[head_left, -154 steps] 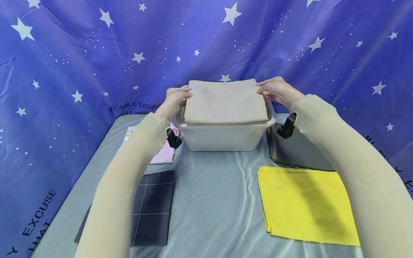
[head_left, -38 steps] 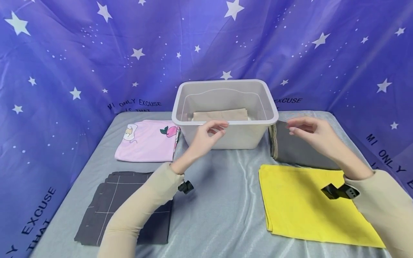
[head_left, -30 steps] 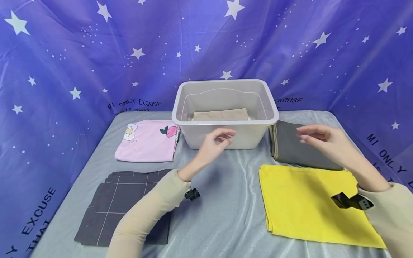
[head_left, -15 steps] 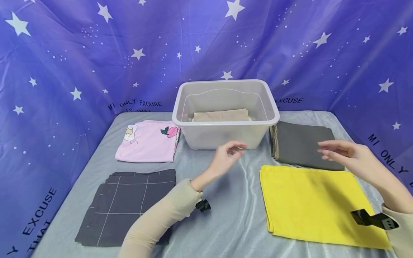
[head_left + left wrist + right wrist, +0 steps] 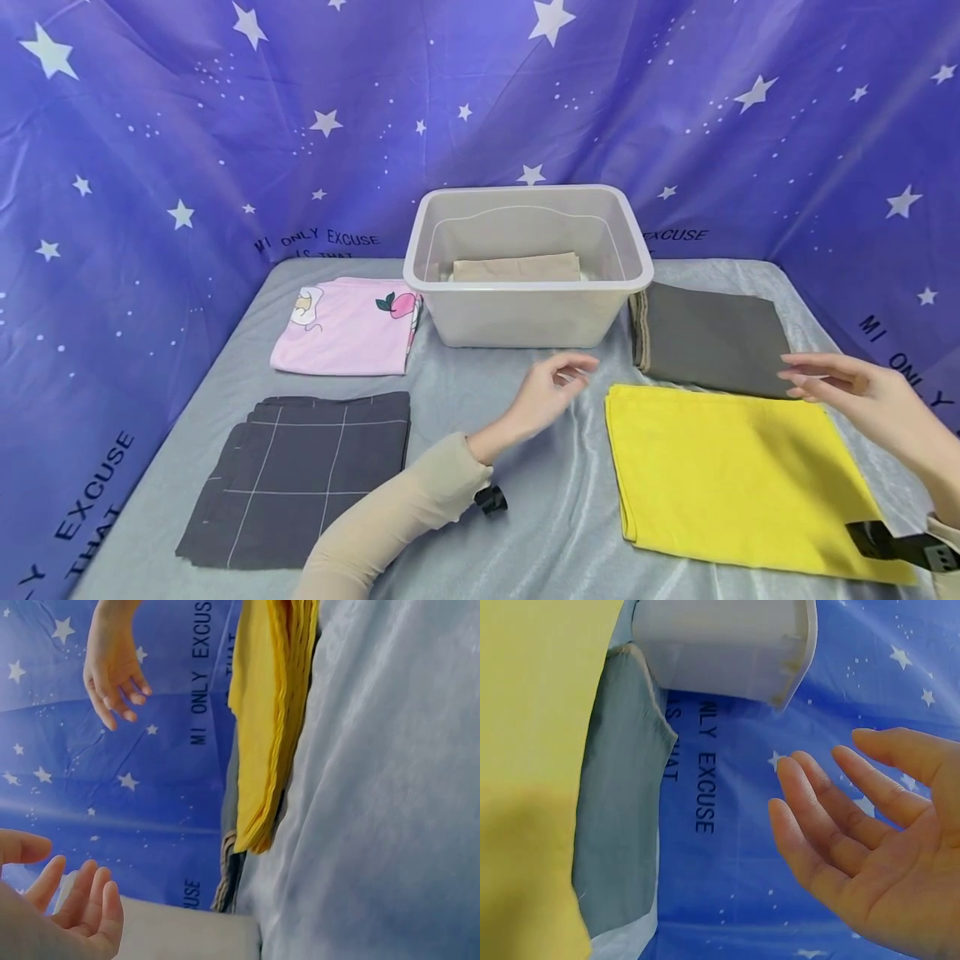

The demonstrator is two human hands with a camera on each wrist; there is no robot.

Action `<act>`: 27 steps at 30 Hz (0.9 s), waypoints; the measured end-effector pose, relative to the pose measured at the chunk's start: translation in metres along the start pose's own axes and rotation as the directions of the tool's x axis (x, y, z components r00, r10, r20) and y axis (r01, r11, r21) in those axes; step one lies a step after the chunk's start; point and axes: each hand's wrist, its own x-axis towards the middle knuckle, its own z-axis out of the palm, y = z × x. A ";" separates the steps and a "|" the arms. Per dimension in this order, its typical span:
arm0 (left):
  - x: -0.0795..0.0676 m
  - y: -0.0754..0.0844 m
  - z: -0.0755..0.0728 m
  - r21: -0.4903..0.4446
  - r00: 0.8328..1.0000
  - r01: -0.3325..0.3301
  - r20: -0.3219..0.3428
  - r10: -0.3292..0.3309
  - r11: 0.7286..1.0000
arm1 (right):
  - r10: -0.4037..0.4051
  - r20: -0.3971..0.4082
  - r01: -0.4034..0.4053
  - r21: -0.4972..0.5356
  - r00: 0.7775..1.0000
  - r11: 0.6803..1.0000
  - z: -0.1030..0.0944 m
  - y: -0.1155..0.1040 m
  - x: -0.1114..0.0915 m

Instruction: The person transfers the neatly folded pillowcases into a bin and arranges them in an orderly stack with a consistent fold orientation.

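From the middle of the tabletop point(image 5: 555, 533), with 12 o'clock straight ahead of me, the dark checked cloth point(image 5: 300, 475) lies nearest at 8 and the yellow cloth point(image 5: 720, 475) at 4. Each is folded into a flat block, I'd judge to keep it compact and easy to lift in one piece; they sit well apart, probably one to each arm.

I hold nothing. My left hand point(image 5: 546, 398) hangs above the centre, forearm coming in from 7 and fingers aimed toward 2. My right hand point(image 5: 870, 396) hangs at 3, over the far corner of the yellow cloth, its fingers aimed toward 10. On both, the fingers bend loosely, with the thumb standing apart from them.

Farther out, the pink cloth point(image 5: 348, 329) lies at 10 and the dark grey cloth point(image 5: 712, 337) at 2, just beside the white tub point(image 5: 525, 317) at 12. The tub stands upright, seemingly centred so both arms can reach it. Inside, the beige cloth point(image 5: 517, 268) sits low; the near rim hides its lower part. The starred blue curtain point(image 5: 420, 75) hangs behind everything.
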 end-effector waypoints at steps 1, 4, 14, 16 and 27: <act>-0.001 -0.001 0.002 -0.008 1.000 0.011 -0.003 -0.011 1.000 | 0.008 0.001 -0.008 0.006 1.000 1.000 0.000 0.002 -0.001; -0.003 -0.001 0.008 -0.052 0.998 0.057 -0.015 -0.058 0.997 | 0.017 0.010 -0.017 0.012 1.000 1.000 -0.001 0.008 -0.004; -0.008 -0.006 0.025 -0.171 0.982 0.173 -0.040 -0.182 0.970 | 0.007 0.012 -0.008 0.072 1.000 0.997 0.004 0.030 -0.014; -0.008 -0.010 0.028 -0.181 0.978 0.191 -0.050 -0.203 0.965 | 0.005 0.007 -0.005 0.083 1.000 0.997 0.005 0.033 -0.015; -0.016 -0.023 0.043 -0.249 0.965 0.232 -0.063 -0.255 0.940 | 0.096 0.030 -0.096 0.010 0.995 0.995 0.014 0.051 -0.027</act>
